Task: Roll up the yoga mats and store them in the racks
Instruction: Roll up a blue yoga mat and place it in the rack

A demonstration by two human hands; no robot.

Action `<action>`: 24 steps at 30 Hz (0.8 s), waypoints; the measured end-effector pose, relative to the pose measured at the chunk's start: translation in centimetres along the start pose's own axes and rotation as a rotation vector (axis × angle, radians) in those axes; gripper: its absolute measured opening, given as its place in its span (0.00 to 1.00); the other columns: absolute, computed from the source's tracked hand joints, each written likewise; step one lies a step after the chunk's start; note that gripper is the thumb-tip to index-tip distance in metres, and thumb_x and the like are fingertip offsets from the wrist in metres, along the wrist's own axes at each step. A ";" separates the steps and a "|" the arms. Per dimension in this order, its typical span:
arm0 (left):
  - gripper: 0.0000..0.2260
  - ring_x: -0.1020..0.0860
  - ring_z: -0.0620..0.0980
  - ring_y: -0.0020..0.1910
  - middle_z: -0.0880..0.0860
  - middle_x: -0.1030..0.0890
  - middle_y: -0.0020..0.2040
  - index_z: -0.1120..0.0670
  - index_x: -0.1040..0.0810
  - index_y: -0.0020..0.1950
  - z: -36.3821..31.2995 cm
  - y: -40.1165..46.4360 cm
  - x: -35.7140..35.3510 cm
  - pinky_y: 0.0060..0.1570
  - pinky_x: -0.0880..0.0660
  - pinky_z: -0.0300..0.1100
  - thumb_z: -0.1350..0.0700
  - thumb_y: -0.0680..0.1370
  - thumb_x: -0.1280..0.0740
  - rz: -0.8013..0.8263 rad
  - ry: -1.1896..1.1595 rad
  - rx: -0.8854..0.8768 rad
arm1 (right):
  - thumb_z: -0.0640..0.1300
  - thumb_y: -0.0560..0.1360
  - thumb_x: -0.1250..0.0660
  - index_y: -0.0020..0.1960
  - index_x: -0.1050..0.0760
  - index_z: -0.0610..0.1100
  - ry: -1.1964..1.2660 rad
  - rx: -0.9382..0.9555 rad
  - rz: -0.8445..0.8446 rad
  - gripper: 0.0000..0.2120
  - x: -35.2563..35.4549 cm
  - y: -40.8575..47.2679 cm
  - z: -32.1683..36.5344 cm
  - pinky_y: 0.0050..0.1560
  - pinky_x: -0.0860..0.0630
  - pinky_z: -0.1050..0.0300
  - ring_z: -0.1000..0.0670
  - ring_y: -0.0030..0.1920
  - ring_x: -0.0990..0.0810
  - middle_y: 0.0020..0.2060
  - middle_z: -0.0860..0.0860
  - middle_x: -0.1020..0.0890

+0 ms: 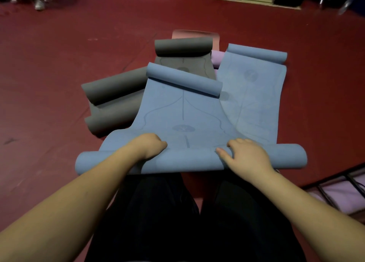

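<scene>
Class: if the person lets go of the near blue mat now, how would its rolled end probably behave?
The blue mat looks soft and floppy: it sags and curves. Its far end curls by itself, so the near roll under the left hand and right hand would likely loosen without unrolling fully.

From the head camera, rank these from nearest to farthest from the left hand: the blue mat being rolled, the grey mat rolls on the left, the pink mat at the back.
1. Blue mat: under the left hand.
2. Grey mat rolls: beyond it, left.
3. Pink mat: far back, centre.
</scene>
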State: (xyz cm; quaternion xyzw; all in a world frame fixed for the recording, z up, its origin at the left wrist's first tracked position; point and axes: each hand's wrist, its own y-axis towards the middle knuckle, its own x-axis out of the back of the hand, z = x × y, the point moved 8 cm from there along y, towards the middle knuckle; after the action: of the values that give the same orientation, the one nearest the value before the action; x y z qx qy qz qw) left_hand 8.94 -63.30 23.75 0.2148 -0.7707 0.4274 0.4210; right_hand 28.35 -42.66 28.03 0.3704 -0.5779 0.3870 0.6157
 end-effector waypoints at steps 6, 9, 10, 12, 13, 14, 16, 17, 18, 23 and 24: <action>0.17 0.25 0.55 0.49 0.55 0.21 0.49 0.56 0.21 0.47 0.0 1.5 -0.1 0.48 0.31 0.46 0.45 0.80 0.42 0.014 0.008 0.027 | 0.68 0.76 0.52 0.45 0.22 0.44 -0.033 -0.052 -0.005 0.31 -0.5 1.3 -0.2 0.47 0.29 0.51 0.43 0.50 0.22 0.44 0.46 0.19; 0.20 0.25 0.56 0.40 0.54 0.24 0.36 0.57 0.24 0.38 -0.7 0.0 2.1 0.36 0.33 0.45 0.47 0.82 0.45 -0.293 0.053 -0.035 | 0.65 0.78 0.48 0.40 0.24 0.46 -0.032 -0.053 0.029 0.26 -0.7 2.4 -0.4 0.43 0.31 0.52 0.43 0.50 0.21 0.45 0.46 0.19; 0.21 0.25 0.55 0.37 0.53 0.26 0.33 0.57 0.27 0.34 -1.0 -1.0 2.9 0.32 0.36 0.44 0.48 0.82 0.45 -0.424 0.060 -0.050 | 0.65 0.78 0.48 0.38 0.26 0.46 -0.021 -0.055 0.041 0.25 -0.7 2.8 -0.5 0.41 0.32 0.53 0.43 0.50 0.21 0.44 0.45 0.19; 0.23 0.25 0.56 0.36 0.52 0.28 0.31 0.56 0.32 0.31 -1.2 -2.5 3.4 0.31 0.37 0.45 0.47 0.83 0.46 -0.568 0.043 -0.048 | 0.65 0.79 0.50 0.38 0.26 0.47 -0.002 -0.071 0.088 0.26 -0.9 3.4 -0.6 0.41 0.31 0.53 0.42 0.50 0.20 0.46 0.45 0.17; 0.22 0.25 0.57 0.38 0.51 0.28 0.33 0.55 0.33 0.31 -1.3 -3.1 3.1 0.33 0.35 0.46 0.46 0.83 0.46 -0.599 0.030 -0.050 | 0.65 0.79 0.51 0.41 0.23 0.47 -0.005 -0.084 0.123 0.27 -1.1 3.8 -0.7 0.44 0.30 0.53 0.42 0.52 0.20 0.48 0.44 0.17; 0.22 0.25 0.58 0.40 0.52 0.27 0.34 0.54 0.32 0.32 -1.5 -3.7 2.6 0.35 0.33 0.47 0.45 0.82 0.46 -0.629 0.029 -0.071 | 0.65 0.79 0.52 0.46 0.20 0.46 -0.015 -0.094 0.163 0.29 -1.3 4.3 -0.8 0.47 0.28 0.53 0.41 0.54 0.21 0.51 0.43 0.17; 0.23 0.24 0.59 0.39 0.54 0.25 0.35 0.55 0.29 0.34 -2.0 -5.1 1.0 0.39 0.31 0.49 0.41 0.81 0.47 -0.684 0.110 -0.144 | 0.65 0.79 0.54 0.54 0.18 0.45 -0.031 -0.097 0.252 0.32 -1.6 5.2 -1.0 0.52 0.27 0.53 0.41 0.57 0.22 0.55 0.41 0.18; 0.24 0.24 0.59 0.39 0.54 0.24 0.35 0.56 0.26 0.36 -2.1 -5.4 0.1 0.41 0.29 0.49 0.39 0.80 0.47 -0.688 0.162 -0.164 | 0.65 0.79 0.54 0.55 0.19 0.44 -0.031 -0.095 0.294 0.33 -1.9 5.6 -1.1 0.53 0.28 0.52 0.41 0.57 0.22 0.57 0.41 0.19; 0.25 0.24 0.59 0.39 0.54 0.23 0.36 0.56 0.24 0.38 -2.0 -5.5 -0.4 0.44 0.29 0.50 0.38 0.79 0.48 -0.685 0.196 -0.170 | 0.65 0.79 0.54 0.57 0.19 0.44 -0.026 -0.093 0.333 0.33 -2.1 5.9 -1.0 0.54 0.28 0.52 0.41 0.58 0.22 0.58 0.41 0.19; 0.29 0.23 0.58 0.40 0.54 0.22 0.36 0.54 0.28 0.35 -1.8 -3.5 0.9 0.43 0.32 0.49 0.36 0.78 0.58 -0.643 0.211 -0.139 | 0.67 0.79 0.55 0.69 0.26 0.44 0.020 -0.112 0.512 0.35 -3.4 6.9 -1.0 0.66 0.32 0.51 0.42 0.68 0.28 0.70 0.42 0.27; 0.30 0.22 0.58 0.40 0.54 0.21 0.37 0.53 0.28 0.35 -1.9 -3.1 1.1 0.42 0.33 0.48 0.36 0.77 0.59 -0.636 0.221 -0.143 | 0.66 0.80 0.54 0.70 0.26 0.45 0.043 -0.108 0.509 0.34 -3.5 7.1 -1.0 0.67 0.33 0.51 0.42 0.69 0.29 0.70 0.43 0.27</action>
State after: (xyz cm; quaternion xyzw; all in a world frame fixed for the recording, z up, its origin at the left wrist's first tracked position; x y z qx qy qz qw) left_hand 11.34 -63.39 26.64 0.3666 -0.6429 0.2403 0.6281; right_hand 22.23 -38.91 24.57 0.1711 -0.6591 0.5057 0.5297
